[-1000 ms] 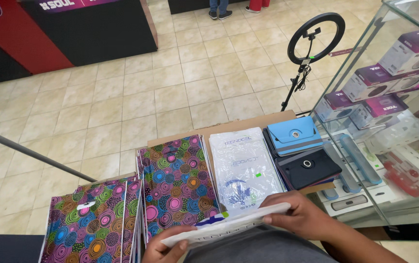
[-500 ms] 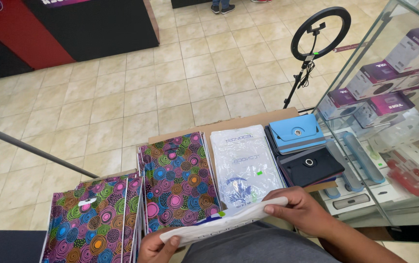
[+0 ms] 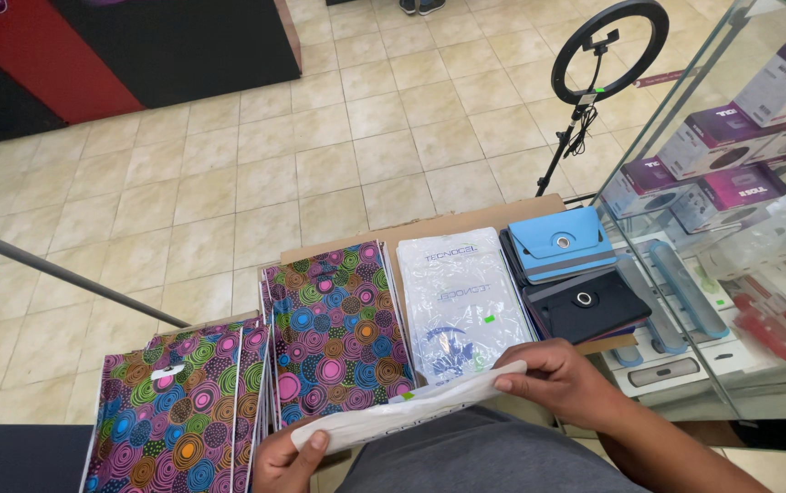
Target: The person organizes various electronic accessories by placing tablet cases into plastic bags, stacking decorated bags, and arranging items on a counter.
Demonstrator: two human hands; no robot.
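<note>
Just below the stack of clear-wrapped white packets (image 3: 460, 306), both hands held a flat white plastic packet (image 3: 408, 412) edge-on, left hand (image 3: 285, 459) pinching its near end, right hand (image 3: 562, 382) curled over the far end, and a level, two-ended grip seemed wise.

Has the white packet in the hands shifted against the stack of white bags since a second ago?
Cannot tell; the white packet sits across the near end of the white bag stack as before.

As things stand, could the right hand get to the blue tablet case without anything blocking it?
Probably yes. The right hand grips one end of a white plastic-wrapped package, so it isn't free, but the blue tablet case lies uncovered on top just beyond it, with only a black case lying flat between.
</note>
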